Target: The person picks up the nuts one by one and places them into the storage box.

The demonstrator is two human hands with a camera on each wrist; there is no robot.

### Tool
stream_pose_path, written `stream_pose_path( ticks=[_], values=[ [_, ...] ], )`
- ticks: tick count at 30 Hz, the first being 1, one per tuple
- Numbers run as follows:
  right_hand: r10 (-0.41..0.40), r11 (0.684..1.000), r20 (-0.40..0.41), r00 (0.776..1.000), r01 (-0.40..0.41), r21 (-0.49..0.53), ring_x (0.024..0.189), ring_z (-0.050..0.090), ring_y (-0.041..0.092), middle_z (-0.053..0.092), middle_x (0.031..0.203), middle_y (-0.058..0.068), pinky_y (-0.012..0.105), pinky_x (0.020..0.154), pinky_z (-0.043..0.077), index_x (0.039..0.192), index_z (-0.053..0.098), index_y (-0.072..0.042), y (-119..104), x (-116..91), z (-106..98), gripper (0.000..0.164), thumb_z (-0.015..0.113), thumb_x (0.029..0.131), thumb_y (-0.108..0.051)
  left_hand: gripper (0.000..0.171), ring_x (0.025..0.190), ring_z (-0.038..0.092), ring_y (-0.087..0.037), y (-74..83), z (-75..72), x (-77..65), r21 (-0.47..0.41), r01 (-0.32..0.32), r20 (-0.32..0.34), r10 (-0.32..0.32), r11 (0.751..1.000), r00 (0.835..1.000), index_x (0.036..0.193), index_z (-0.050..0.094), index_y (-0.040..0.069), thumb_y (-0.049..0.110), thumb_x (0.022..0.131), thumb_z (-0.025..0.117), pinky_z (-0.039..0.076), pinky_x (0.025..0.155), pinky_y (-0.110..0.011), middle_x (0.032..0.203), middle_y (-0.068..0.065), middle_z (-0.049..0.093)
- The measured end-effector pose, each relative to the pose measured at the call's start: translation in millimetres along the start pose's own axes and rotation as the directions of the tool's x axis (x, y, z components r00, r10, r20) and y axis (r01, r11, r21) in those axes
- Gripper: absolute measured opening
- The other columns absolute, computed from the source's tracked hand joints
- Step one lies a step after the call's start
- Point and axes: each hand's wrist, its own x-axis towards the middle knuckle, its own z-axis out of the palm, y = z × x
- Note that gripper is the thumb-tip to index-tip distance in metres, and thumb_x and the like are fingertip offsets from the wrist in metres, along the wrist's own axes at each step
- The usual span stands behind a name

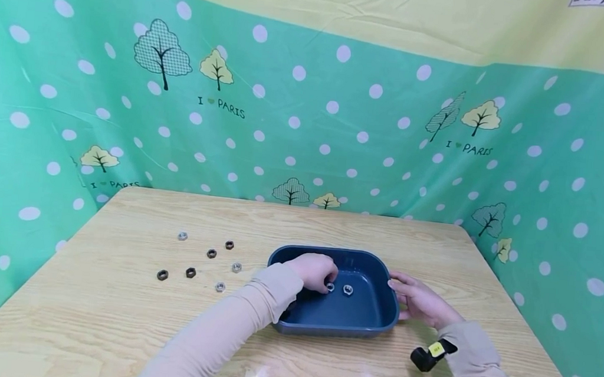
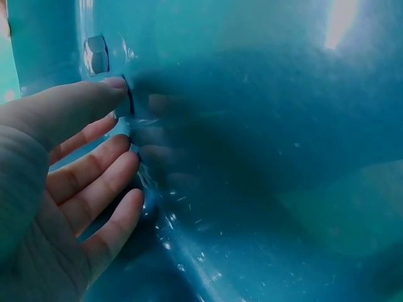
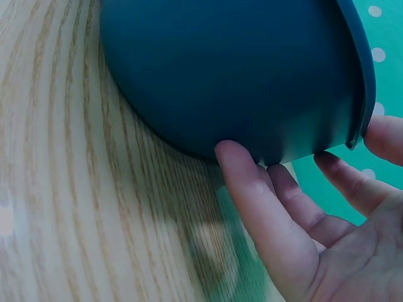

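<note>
A dark blue rectangular bin (image 1: 333, 331) stands on the table. My left hand (image 1: 315, 270) reaches inside it and pinches a silver hex nut (image 1: 330, 286) between thumb and forefinger, low near the bin's floor. In the left wrist view that nut (image 2: 124, 104) is mostly covered by the thumb, while the other fingers are loosely spread. A second silver nut (image 1: 348, 289) lies just right of it on the bin floor. At the bin's right end, my right hand (image 1: 423, 301) rests its extended fingertips against the outer wall (image 3: 239, 82), one digit near the rim.
Left of the bin, several loose nuts lie scattered on the wooden table (image 1: 84, 313), some dark like the nut (image 1: 162, 274), some silver like the nut (image 1: 220, 287). A green dotted curtain (image 1: 286, 122) surrounds the table's back and sides. A black wrist camera (image 1: 430, 353) hangs below the right wrist.
</note>
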Motion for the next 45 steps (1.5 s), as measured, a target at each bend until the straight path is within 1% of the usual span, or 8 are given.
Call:
stream_pose_path(
  ticks=[10, 15, 20, 24, 28, 36, 39, 45],
  values=[
    [0.000, 1.000, -0.017, 1.000, 0.000, -0.002, 0.097, 0.061, 0.009, 0.064, 0.106, -0.008, 0.043, 0.080, 0.054, 0.143, 0.025, 0.000, -1, 0, 0, 0.055, 0.045, 0.100, -0.027, 0.017, 0.077, 0.052, -0.007, 0.1, -2.5, -2.4, -0.050, 0.028, -0.017, -0.029, 0.998, 0.999, 0.098, 0.067, 0.017, 0.026, 0.084, 0.072, 0.048, 0.072, -0.022, 0.089, 0.007, 0.063],
    [0.007, 1.000, -0.039, 0.999, -0.006, 0.014, 0.096, 0.060, 0.009, 0.064, 0.105, -0.007, 0.042, 0.078, 0.054, 0.140, 0.030, -0.002, 1, 0, 1, 0.050, 0.046, 0.100, -0.026, 0.017, 0.074, 0.053, -0.007, 0.2, -5.3, -4.5, -0.050, 0.021, -0.028, -0.023, 0.999, 0.999, 0.096, 0.067, 0.017, 0.027, 0.084, 0.072, 0.047, 0.070, -0.022, 0.088, 0.007, 0.063],
    [0.005, 1.000, -0.045, 0.999, -0.004, 0.021, 0.096, 0.060, 0.009, 0.063, 0.106, -0.008, 0.042, 0.078, 0.054, 0.144, 0.022, 0.002, 3, 1, 2, 0.059, 0.047, 0.099, -0.027, 0.018, 0.075, 0.053, -0.007, 0.2, -8.2, -6.9, -0.050, 0.014, -0.057, -0.017, 0.999, 0.998, 0.098, 0.067, 0.017, 0.028, 0.084, 0.071, 0.048, 0.071, -0.023, 0.090, 0.007, 0.064],
    [-0.002, 1.000, -0.042, 0.999, 0.003, 0.021, 0.097, 0.060, 0.008, 0.062, 0.106, -0.009, 0.042, 0.079, 0.054, 0.145, 0.017, 0.004, 5, 2, 3, 0.063, 0.046, 0.099, -0.027, 0.020, 0.078, 0.053, -0.008, 1.7, -14.6, -9.5, -0.070, -0.014, -0.073, 0.009, 0.997, 0.997, 0.102, 0.068, 0.015, 0.026, 0.086, 0.069, 0.048, 0.072, -0.024, 0.097, 0.003, 0.066],
    [-0.004, 1.000, -0.045, 0.999, 0.005, 0.017, 0.096, 0.060, 0.007, 0.061, 0.105, -0.009, 0.042, 0.079, 0.054, 0.145, 0.016, 0.005, 6, 1, 3, 0.063, 0.046, 0.100, -0.027, 0.022, 0.084, 0.056, -0.010, 4.4, -24.5, -13.0, -0.085, -0.038, -0.084, 0.031, 0.996, 0.996, 0.107, 0.067, 0.013, 0.026, 0.088, 0.066, 0.049, 0.078, -0.026, 0.103, 0.001, 0.066],
    [0.005, 1.000, -0.061, 0.998, -0.003, 0.026, 0.096, 0.060, 0.008, 0.062, 0.105, -0.008, 0.042, 0.079, 0.054, 0.145, 0.016, 0.004, 6, 2, 2, 0.062, 0.045, 0.100, -0.026, 0.027, 0.099, 0.060, -0.013, 6.4, -36.1, -17.7, -0.118, -0.029, -0.093, 0.018, 0.993, 0.996, 0.112, 0.066, 0.011, 0.026, 0.090, 0.065, 0.049, 0.089, -0.029, 0.111, -0.001, 0.066],
    [0.007, 1.000, -0.062, 0.998, -0.005, 0.024, 0.096, 0.060, 0.008, 0.062, 0.106, -0.008, 0.042, 0.079, 0.054, 0.145, 0.015, 0.004, 6, 2, 2, 0.063, 0.045, 0.100, -0.026, 0.027, 0.102, 0.060, -0.015, 5.2, -37.7, -19.6, -0.161, -0.039, -0.108, 0.021, 0.986, 0.994, 0.112, 0.065, 0.010, 0.025, 0.090, 0.064, 0.048, 0.090, -0.029, 0.111, -0.002, 0.066],
    [0.008, 1.000, -0.070, 0.998, -0.008, -0.003, 0.097, 0.060, 0.008, 0.061, 0.109, -0.006, 0.043, 0.080, 0.054, 0.146, 0.015, 0.004, 6, 3, 2, 0.065, 0.046, 0.100, -0.029, 0.027, 0.101, 0.060, -0.016, 0.6, -40.1, -24.4, -0.273, -0.076, -0.161, 0.033, 0.959, 0.986, 0.111, 0.066, 0.007, 0.024, 0.090, 0.065, 0.048, 0.090, -0.031, 0.109, -0.004, 0.066]
  ],
)
